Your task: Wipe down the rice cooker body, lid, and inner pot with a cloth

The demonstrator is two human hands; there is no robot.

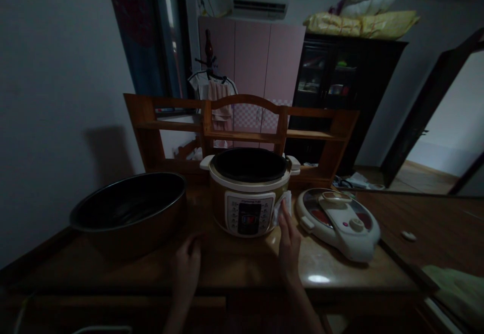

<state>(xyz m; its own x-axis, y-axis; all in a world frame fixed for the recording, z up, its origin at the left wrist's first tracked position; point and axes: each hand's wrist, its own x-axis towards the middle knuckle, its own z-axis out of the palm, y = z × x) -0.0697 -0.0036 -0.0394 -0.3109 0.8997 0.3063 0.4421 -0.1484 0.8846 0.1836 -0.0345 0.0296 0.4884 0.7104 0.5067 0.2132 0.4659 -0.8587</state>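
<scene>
A white and gold electric pressure cooker (218, 200) stands without its lid on the table, its dark round inside showing. My right hand (289, 243) presses a white tissue or cloth (283, 207) against the cooker's outer side, just right of the control panel (250, 214). My left hand (188, 258) is over the table in front of the cooker, its fingers curled in with nothing visible in them. The cooker's lid (338, 223), white with a handle and a knob, lies to the right. A large dark inner pot (132, 208) sits on the left.
Behind the cooker rises a wooden shelf rack (245, 135) at the table's back edge. A wall (64, 122) closes off the left side. On the right, a wooden surface (434, 223) holds a small white object (408, 235) and a pale green cloth (457, 291). The room is dim.
</scene>
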